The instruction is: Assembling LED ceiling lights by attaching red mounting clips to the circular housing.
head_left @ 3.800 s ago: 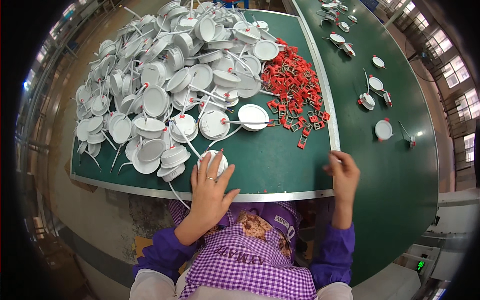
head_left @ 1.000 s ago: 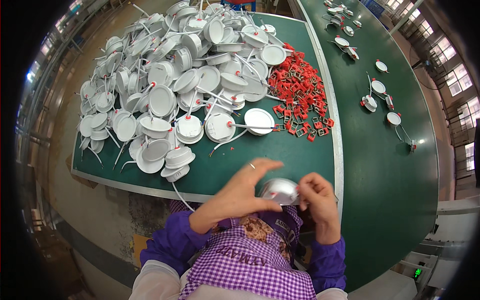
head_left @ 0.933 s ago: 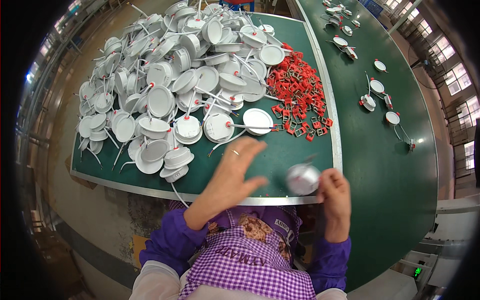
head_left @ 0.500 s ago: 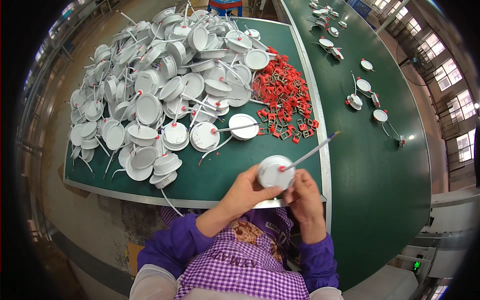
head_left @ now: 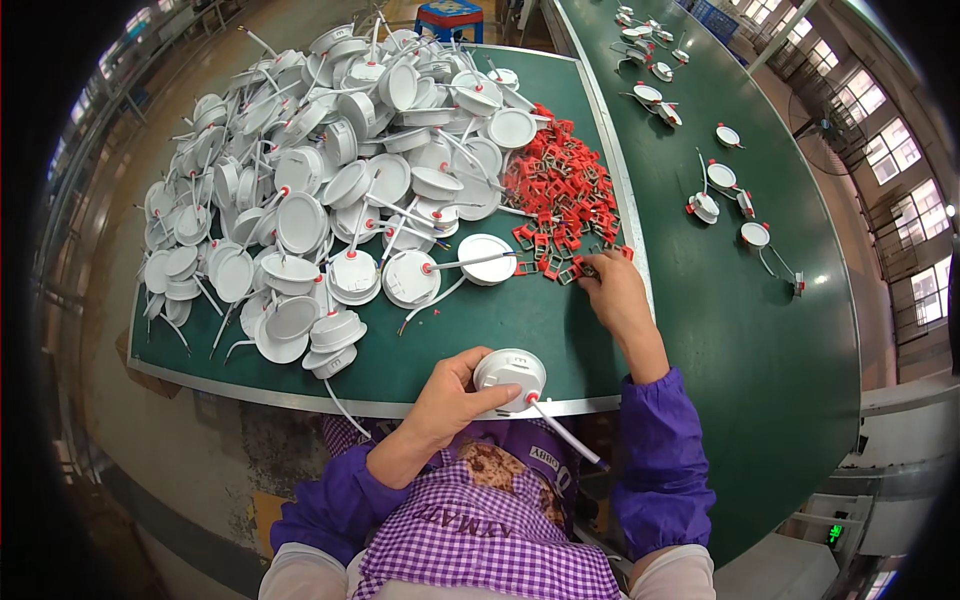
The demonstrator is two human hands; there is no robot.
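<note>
My left hand (head_left: 450,402) grips a round white downlight (head_left: 511,372) by its rim at the table's near edge, thumb across its back. From a red grommet on that light, a white cable (head_left: 568,434) slants down to the right. My right hand (head_left: 618,298) reaches to the near right corner of a pile of red clips with metal frames (head_left: 562,190). Its fingertips are pinched together on a clip there, partly hidden by the fingers. Left of the clips, a big heap of white downlights with cables (head_left: 300,222) covers much of the green table (head_left: 460,335).
A green conveyor belt (head_left: 740,350) runs along the right side, past the table's metal edge strip. Several downlights with red clips (head_left: 721,176) lie on it. A red and blue stool (head_left: 449,16) stands beyond the table's far edge.
My right hand has left the downlight and moved forward to the red clips. The left hand has drawn the light slightly left and nearer, and its cable has swung from up-right to down-right.
</note>
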